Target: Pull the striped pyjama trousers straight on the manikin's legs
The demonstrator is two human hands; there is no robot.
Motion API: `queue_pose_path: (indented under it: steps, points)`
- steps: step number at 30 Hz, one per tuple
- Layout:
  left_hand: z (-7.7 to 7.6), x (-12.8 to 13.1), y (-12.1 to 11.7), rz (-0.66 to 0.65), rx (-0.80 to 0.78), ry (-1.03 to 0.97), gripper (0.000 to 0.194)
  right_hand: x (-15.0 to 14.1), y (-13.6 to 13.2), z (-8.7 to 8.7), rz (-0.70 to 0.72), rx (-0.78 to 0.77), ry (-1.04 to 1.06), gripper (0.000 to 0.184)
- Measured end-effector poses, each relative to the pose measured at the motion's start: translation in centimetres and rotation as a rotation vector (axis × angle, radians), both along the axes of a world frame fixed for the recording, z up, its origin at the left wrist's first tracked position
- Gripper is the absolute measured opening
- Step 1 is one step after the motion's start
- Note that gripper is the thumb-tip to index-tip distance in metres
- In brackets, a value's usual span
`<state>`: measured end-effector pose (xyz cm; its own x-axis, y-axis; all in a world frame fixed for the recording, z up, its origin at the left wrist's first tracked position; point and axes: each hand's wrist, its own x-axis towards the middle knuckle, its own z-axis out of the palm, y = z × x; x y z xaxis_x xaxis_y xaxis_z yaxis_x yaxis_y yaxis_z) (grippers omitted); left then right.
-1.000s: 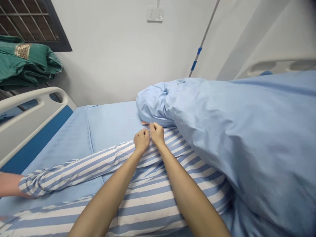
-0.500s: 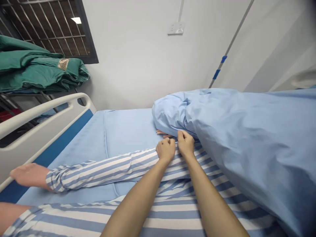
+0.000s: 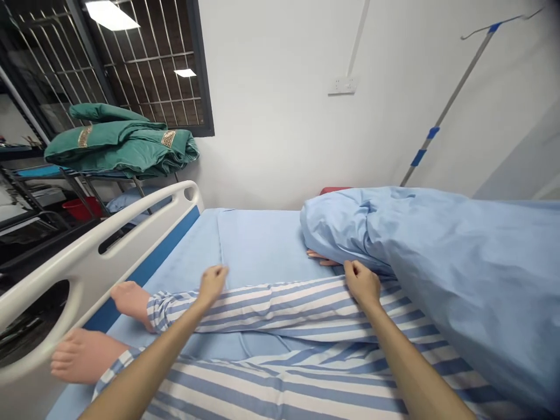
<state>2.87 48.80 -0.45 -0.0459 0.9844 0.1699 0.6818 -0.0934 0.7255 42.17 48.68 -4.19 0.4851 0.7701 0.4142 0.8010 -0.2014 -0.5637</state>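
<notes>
My left hand (image 3: pixel 213 283) is closed, its fingers slightly blurred, over the far lower leg of the blue-and-white striped trousers (image 3: pixel 284 303). Closed as well, my right hand (image 3: pixel 362 284) rests at the upper thigh, beside the folded-back blue quilt (image 3: pixel 420 233). What either hand holds, if anything, is hidden. The trousers are on a lying figure with bare, manikin-like feet (image 3: pixel 83 353). Fingers of the figure's hand (image 3: pixel 321 256) show from under the quilt's edge.
A light blue sheet (image 3: pixel 262 239) covers the bed. The white footboard (image 3: pixel 144 221) stands at the left. Green folded bedding (image 3: pixel 126 143) lies on a rack beneath a barred window (image 3: pixel 149 58). An IV pole (image 3: pixel 455 99) rises behind the quilt by the wall.
My hands were close together at the quilt's edge. Now my left hand is far to the left, along the leg, while my right hand stays by the quilt. The view has shifted left and up.
</notes>
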Motion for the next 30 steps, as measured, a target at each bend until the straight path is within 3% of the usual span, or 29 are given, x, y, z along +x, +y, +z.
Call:
queue_pose_path:
  steps: [2,5,7,8,12,15,17,20,23,27,30]
  points:
    - [-1.7,-6.0,-0.8,0.133,0.038,0.135,0.032,-0.8,-0.1,0.5,0.002,-0.059,-0.057,0.032]
    - [-4.6,-10.0,-1.5,0.245,-0.014,0.456,0.026,-5.1,-0.7,1.9,0.026,0.005,-0.144,0.029]
    - [-5.9,-10.3,-1.6,0.288,-0.054,0.582,0.026,-10.8,-1.2,2.7,0.110,0.165,-0.178,0.031]
    - [-6.2,-10.1,-1.6,0.294,-0.065,0.614,0.027,-14.2,-1.4,2.9,0.222,0.217,-0.176,0.032]
    - [-6.5,-10.3,-1.3,0.260,-0.075,0.613,0.030,-27.4,-1.8,1.1,0.639,0.177,-0.063,0.030]
    - [-5.6,-10.7,-0.7,0.268,-0.091,0.525,0.032,-32.3,-1.5,-1.1,0.620,0.099,0.150,0.032]
    - [-4.6,-9.7,-0.1,0.299,-0.074,0.436,0.035,-33.0,-1.1,-2.0,0.553,0.096,0.293,0.034]
    - [-3.4,-5.4,0.7,0.279,0.037,0.253,0.040,-32.1,-0.4,-1.8,0.590,0.088,0.504,0.036]
    - [-3.9,-0.3,0.7,0.184,0.041,0.122,0.042,-30.5,0.1,-0.6,0.580,0.057,0.644,0.036]
    - [-5.5,2.3,0.4,0.149,-0.030,0.196,0.037,-27.4,-0.1,0.1,0.607,0.085,0.469,0.038]
    - [-5.2,2.4,1.2,0.168,-0.072,0.176,0.036,-25.3,-0.4,-0.6,0.621,0.046,0.365,0.039]
